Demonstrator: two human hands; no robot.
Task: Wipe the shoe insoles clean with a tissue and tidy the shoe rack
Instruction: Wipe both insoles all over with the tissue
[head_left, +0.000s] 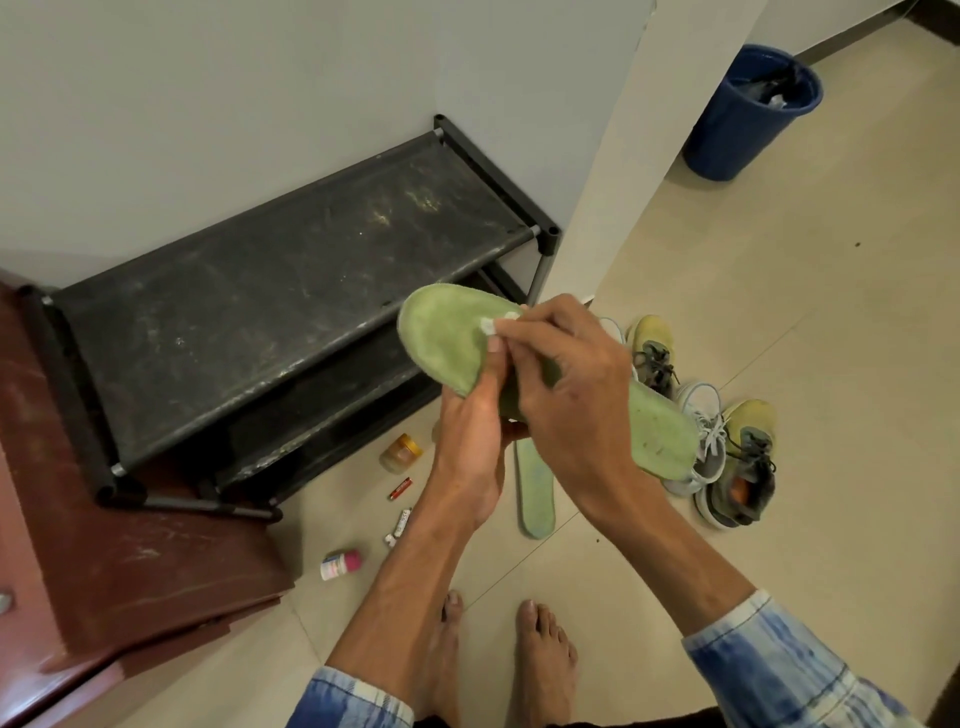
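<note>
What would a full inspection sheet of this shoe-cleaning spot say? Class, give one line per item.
Surface: beige tiled floor.
Job's things: green insole held up, tissue against its toe end; second insole flat on the floor; shoes beside it; shoe rack, top shelf dusty and scuffed.
Clutter: jar, batteries and pink-capped bottle lying on the floor by the rack.
Hands: left hand grips the green insole from beneath; right hand pinches the tissue in its fingers.
Cables: nothing seen.
Surroundings: blue bin, reddish wooden cabinet, grey wall.
</note>
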